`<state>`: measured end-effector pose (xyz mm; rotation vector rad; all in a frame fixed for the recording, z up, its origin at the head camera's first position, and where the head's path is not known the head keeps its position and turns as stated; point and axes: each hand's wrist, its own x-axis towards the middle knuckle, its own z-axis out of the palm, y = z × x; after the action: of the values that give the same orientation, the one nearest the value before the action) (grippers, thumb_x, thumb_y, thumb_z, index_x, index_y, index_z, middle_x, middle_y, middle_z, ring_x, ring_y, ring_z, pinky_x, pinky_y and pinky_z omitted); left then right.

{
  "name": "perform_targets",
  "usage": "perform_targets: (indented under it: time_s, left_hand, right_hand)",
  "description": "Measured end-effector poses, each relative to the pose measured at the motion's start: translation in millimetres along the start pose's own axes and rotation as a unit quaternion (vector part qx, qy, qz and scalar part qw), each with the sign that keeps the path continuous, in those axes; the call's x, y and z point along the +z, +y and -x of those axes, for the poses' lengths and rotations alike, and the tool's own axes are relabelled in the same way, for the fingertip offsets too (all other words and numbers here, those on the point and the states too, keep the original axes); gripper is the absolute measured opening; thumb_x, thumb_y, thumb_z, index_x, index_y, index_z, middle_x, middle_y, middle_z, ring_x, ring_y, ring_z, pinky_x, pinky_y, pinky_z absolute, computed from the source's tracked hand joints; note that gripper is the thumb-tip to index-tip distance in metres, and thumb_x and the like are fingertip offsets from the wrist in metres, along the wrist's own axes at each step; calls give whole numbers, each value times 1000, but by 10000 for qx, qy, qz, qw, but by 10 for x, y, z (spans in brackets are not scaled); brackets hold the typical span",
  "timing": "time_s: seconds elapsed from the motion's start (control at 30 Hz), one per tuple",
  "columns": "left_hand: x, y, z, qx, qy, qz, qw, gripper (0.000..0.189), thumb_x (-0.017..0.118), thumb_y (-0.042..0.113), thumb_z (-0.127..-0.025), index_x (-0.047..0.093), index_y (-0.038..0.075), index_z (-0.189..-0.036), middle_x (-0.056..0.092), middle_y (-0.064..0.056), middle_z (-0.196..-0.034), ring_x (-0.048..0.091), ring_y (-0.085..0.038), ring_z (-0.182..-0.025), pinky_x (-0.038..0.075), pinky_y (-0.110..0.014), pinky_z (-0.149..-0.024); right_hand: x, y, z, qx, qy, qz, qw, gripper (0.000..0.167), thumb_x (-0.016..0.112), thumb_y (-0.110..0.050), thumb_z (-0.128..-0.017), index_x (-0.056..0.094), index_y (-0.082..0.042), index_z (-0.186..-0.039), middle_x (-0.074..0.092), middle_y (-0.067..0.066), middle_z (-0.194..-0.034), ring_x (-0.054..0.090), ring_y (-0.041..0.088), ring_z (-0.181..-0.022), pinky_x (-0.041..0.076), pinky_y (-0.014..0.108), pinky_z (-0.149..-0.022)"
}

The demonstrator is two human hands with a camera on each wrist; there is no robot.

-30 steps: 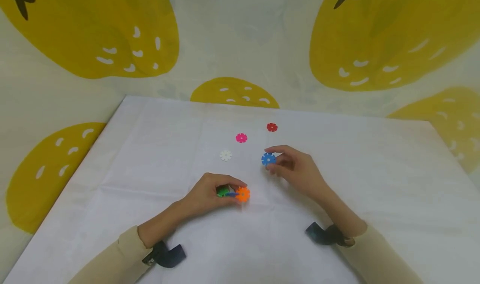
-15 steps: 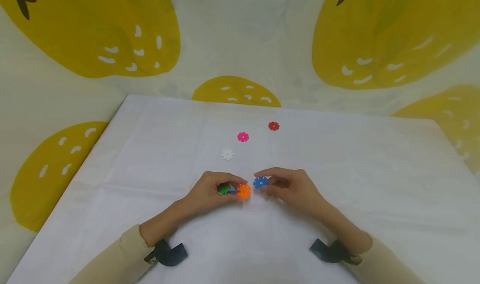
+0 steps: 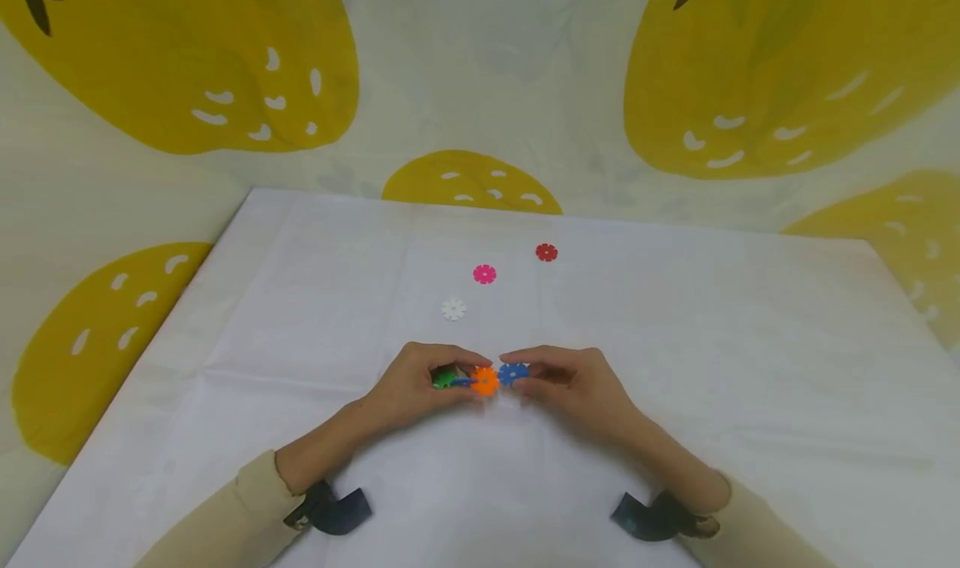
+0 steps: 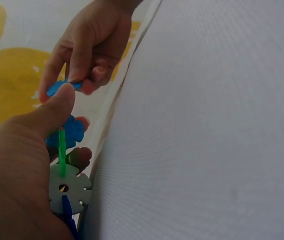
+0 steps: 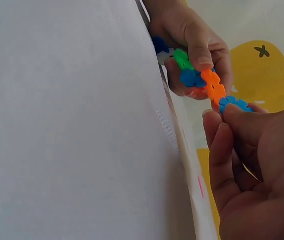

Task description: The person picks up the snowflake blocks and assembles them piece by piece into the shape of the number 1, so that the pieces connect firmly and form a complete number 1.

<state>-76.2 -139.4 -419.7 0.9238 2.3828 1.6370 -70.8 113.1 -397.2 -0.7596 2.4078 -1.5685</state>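
Over the middle of the table, my left hand pinches a chain of notched plastic interlocking discs. Its end piece is an orange disc, followed by a blue disc, a green disc, a white disc and a dark blue disc. The palm partly hides the chain. My right hand holds a separate blue disc between thumb and fingers. This disc's edge is right at the orange disc's right edge, and the two hands' fingertips nearly meet.
Farther back on the white-covered table lie a white disc, a pink disc and a red disc. A cloth with yellow fruit prints hangs behind the table. Dark straps sit on both wrists.
My right hand has come left and nearer to me with the blue disc, bringing it from apart to the orange disc's edge. The left hand has stayed nearly still with the chain.
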Motion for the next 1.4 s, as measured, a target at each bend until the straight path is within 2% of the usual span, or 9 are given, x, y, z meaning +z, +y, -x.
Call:
perform_targets:
  time_s: [0.17,0.23,0.53,0.63,0.77,0.87,1.07,1.17,1.4]
  left_hand:
    - [-2,-2,4,-55,-8,59,10000,33,79,19,-80,72,12,-111,70,5,-92,63,-9,-82,52,-26,-70]
    - [-2,5,4,-86,-15,87,9999,33,79,19,-80,72,11,-111,70,5,-94,64,-10,-83,52,-26,-72]
    - [6,50,5,-353,-65,212,9991,32,79,14,-80,72,10,-111,71,3,-98,64,-10,-89,52,-27,-79]
    - [10,55,3,-371,-61,275,9989,31,78,13,-81,72,10,-111,71,3,-99,65,-10,-92,52,-28,-81]
    - [12,60,4,-278,-89,210,9994,29,77,12,-82,72,11,-110,70,5,-96,65,-9,-90,52,-28,-80]
    - [19,73,4,-179,-87,-13,9998,29,78,13,-81,73,12,-109,70,8,-94,63,-8,-88,51,-27,-76]
    - [26,108,1,-21,-67,-460,9989,30,80,12,-78,74,12,-107,71,9,-94,61,-7,-85,50,-25,-72]
    - [22,113,1,23,-59,-567,9984,29,80,13,-78,74,11,-107,71,8,-95,61,-7,-85,49,-26,-72]
    - [8,94,-14,-98,-24,-694,9975,34,80,19,-79,72,14,-111,70,9,-100,62,-6,-93,48,-29,-81]
  right_hand:
    - [39,-207,3,-129,133,-30,9998,31,71,6,-81,71,-5,-111,71,5,-86,68,19,-70,54,26,-67]
    - [56,-261,9,-302,211,7,9993,30,72,8,-80,71,-2,-109,72,5,-90,68,18,-72,54,27,-67]
    - [153,61,25,-903,435,-100,9949,33,76,4,-77,72,-5,-109,72,0,-94,69,14,-76,55,27,-68]
    - [160,59,23,-1014,406,-294,9936,33,74,7,-77,71,-1,-109,72,4,-94,69,15,-75,55,27,-69]
    - [158,-94,22,-1092,377,-468,9922,31,72,12,-76,69,5,-106,72,11,-93,69,19,-75,55,28,-70]
    - [157,-204,27,-1104,411,-462,9920,30,72,14,-76,69,6,-104,71,13,-93,70,21,-79,55,28,-71]
    - [181,-213,42,-1118,479,-424,9917,30,72,13,-76,70,4,-105,72,12,-94,70,20,-82,55,28,-71]
    - [188,-216,44,-1091,448,-466,9919,30,71,14,-76,69,4,-105,71,12,-94,70,20,-79,55,29,-70]
    - [178,-249,42,-632,487,-206,9966,28,71,9,-80,70,0,-106,71,7,-95,67,18,-74,55,28,-68]
